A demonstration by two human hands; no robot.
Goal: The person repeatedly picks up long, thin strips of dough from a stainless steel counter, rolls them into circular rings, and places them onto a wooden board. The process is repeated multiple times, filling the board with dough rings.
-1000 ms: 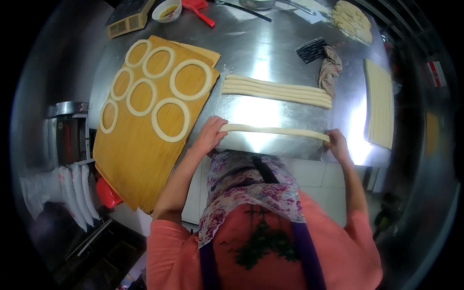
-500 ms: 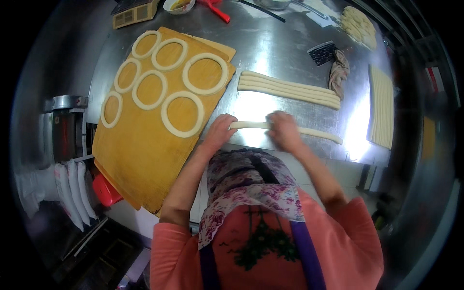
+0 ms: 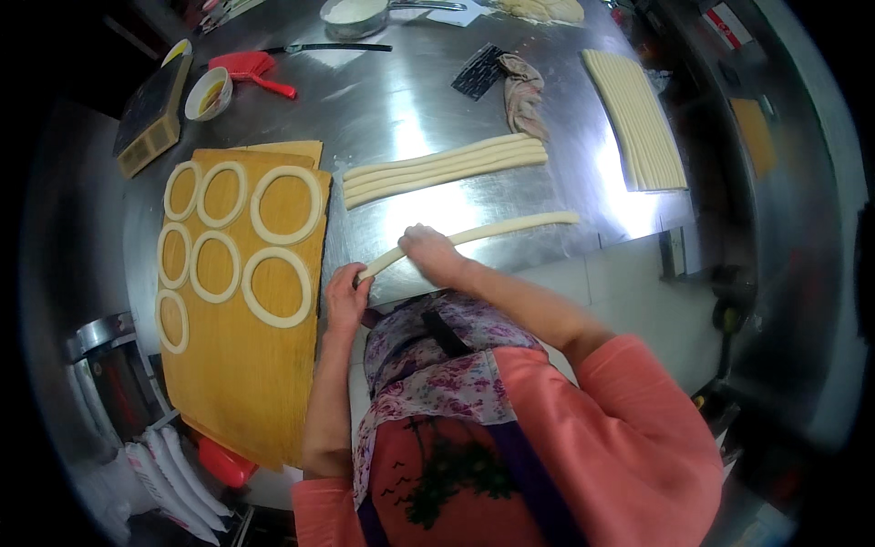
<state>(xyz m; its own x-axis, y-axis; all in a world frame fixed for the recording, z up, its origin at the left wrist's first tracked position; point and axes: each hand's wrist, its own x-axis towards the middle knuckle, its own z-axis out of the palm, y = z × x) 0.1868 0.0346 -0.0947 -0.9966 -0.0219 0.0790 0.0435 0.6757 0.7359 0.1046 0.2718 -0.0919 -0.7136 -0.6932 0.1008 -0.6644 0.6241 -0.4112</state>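
A long pale dough rope [image 3: 515, 224] lies near the front edge of the steel table. Its left end is pinched between the fingers of my left hand [image 3: 348, 296]. My right hand [image 3: 432, 253] is closed over the same rope a little further along, its fingertips mostly hidden. Beyond them, several dough strips [image 3: 447, 171] lie side by side. On the wooden board [image 3: 237, 383] to the left are several dough rings [image 3: 276, 286], spaced apart in rows.
A wide sheet of cut dough strips [image 3: 633, 118] lies at the right. Further back are a crumpled cloth [image 3: 524, 96], a black scraper-like piece [image 3: 477, 71], a red brush [image 3: 246, 66], a small bowl [image 3: 209, 95], a metal bowl of flour [image 3: 354, 15] and a scale [image 3: 150, 118].
The view has swung to the right. My right hand has come to rest on the rope, and the rope now bends down toward my left hand, which grips its end.
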